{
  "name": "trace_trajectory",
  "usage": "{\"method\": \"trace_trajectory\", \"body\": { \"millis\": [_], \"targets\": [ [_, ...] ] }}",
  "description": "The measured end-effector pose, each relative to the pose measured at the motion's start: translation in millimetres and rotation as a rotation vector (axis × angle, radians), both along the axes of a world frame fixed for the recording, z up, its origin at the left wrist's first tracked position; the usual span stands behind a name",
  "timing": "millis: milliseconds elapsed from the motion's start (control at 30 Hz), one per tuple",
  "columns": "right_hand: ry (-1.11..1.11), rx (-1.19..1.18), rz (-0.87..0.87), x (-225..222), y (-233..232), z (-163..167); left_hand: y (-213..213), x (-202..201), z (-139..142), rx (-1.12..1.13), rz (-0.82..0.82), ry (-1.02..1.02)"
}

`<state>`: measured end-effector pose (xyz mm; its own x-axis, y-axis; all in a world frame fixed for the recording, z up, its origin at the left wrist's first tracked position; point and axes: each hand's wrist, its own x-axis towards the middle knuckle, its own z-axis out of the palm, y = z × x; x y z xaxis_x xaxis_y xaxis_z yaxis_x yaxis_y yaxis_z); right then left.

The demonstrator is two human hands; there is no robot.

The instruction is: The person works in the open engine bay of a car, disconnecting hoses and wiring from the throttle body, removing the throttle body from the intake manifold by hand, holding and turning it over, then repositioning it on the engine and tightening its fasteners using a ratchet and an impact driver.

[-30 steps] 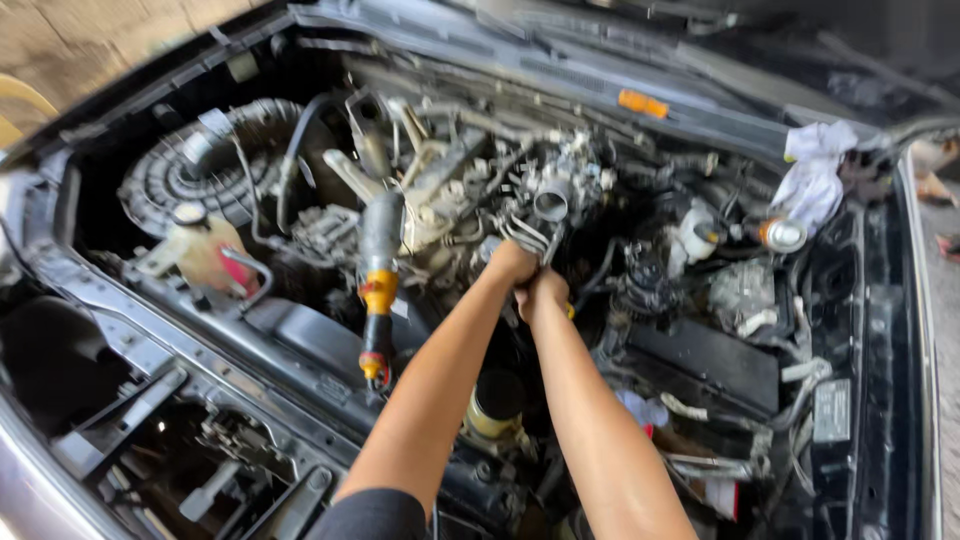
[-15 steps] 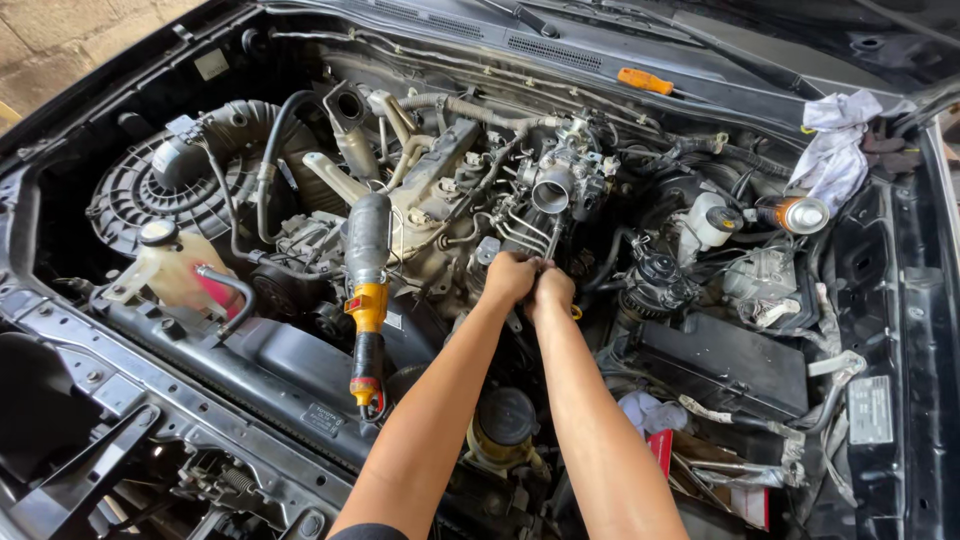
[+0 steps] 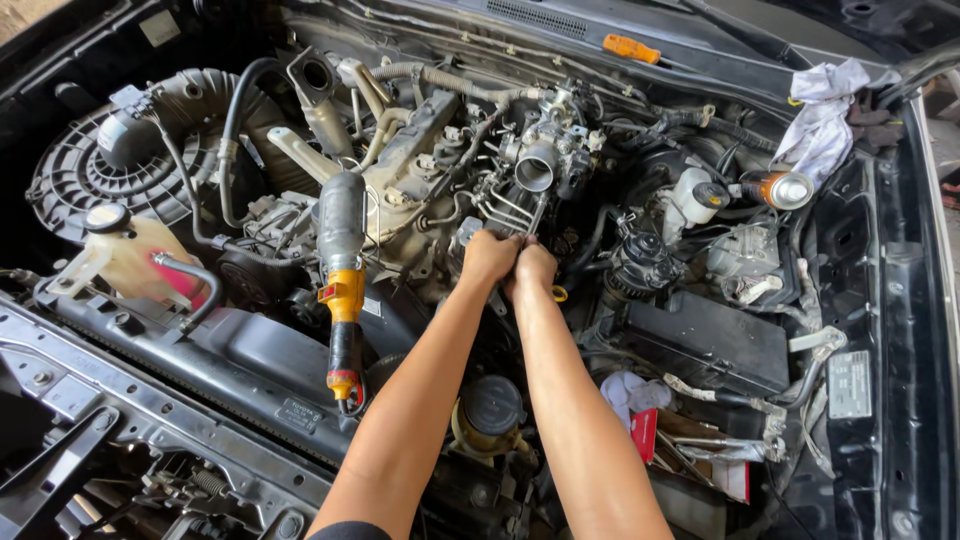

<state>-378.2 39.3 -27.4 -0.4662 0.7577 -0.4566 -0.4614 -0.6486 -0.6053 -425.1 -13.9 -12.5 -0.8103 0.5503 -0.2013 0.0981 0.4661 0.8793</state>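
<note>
Engine block (image 3: 420, 170), grey metal, fills the bay's middle; beneath its round silver throttle opening (image 3: 534, 172), your left hand (image 3: 489, 258) and right hand (image 3: 535, 268) touch, fists closed on something hidden, so pull steadily and keep clear of thin metal pipes (image 3: 505, 208).

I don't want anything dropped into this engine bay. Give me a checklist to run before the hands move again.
1. Both hands on the work: left hand and right hand closed together below the throttle body: ok.
2. What the fingers hold: hidden, cannot tell.
3. Work light resting on the engine, not secured: not ok.
4. Spray can lying loose: not ok.
5. White rag away from the hands: ok.
</note>
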Motion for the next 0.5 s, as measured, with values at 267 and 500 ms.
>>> {"method": "trace_trajectory", "body": {
  "millis": [267,500],
  "targets": [
    [-0.197,-0.043,0.138,6.2,19.5,-15.3,7.2,-1.0,2.8,-0.185,-0.058,-0.025],
    [-0.146,0.022,0.389,13.3,47.2,-31.1,23.3,-3.5,-6.9,-0.229,-0.203,-0.242]
  ]
}}
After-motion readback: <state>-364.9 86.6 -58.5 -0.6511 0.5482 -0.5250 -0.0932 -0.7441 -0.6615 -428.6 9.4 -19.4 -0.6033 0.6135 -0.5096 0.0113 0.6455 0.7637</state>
